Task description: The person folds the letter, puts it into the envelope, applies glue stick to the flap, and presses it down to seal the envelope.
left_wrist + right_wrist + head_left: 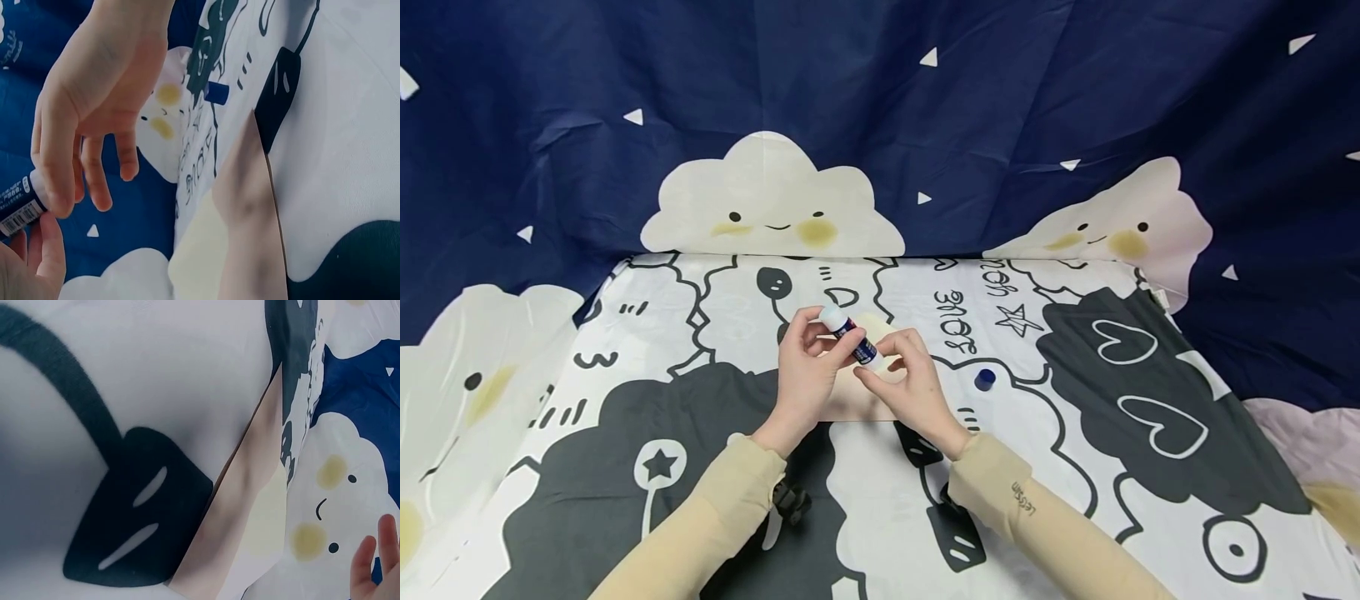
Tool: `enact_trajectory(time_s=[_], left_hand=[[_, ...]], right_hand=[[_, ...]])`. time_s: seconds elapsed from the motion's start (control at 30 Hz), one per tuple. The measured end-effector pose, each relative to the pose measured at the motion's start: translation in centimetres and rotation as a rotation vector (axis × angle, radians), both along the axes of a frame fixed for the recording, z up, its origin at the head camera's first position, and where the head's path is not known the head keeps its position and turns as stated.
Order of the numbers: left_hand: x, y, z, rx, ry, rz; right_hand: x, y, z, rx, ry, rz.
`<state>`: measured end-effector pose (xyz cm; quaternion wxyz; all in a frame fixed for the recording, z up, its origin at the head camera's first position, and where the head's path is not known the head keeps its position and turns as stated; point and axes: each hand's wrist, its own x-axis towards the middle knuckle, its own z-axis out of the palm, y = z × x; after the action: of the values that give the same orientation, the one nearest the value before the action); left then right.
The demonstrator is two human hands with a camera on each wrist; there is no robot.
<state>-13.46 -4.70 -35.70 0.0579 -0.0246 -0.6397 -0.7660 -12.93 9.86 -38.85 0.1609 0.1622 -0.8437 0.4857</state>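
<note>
A dark blue glue stick with white ends is held up, tilted, between both hands; its cap is off. My left hand grips the barrel, fingers curled round it and thumb across. At the lower white end, my right hand pinches with thumb and index finger, as the left wrist view also shows on the glue stick. Beneath the hands lies a pinkish-beige sheet of paper with a pale yellow area. In the right wrist view only fingertips appear at the lower right edge.
A small blue cap stands on the cloth to the right of the hands. The tabletop is covered by a black-and-white patterned cloth. Behind it hangs a navy curtain with clouds and white triangles.
</note>
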Motion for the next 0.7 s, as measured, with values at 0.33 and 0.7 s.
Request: enact_trajectory(time_s=[0.33,0.7], left_hand=[[0.0,-0.1,0.1,-0.016,-0.016,0.013],[-0.2,-0.9,0.1,0.029,-0.042,-0.096]], right_hand=[[-0.1,0.5,0.5,0.001,-0.146,0.077],[-0.2,1.2,0.9,-0.045,-0.259,0.238]])
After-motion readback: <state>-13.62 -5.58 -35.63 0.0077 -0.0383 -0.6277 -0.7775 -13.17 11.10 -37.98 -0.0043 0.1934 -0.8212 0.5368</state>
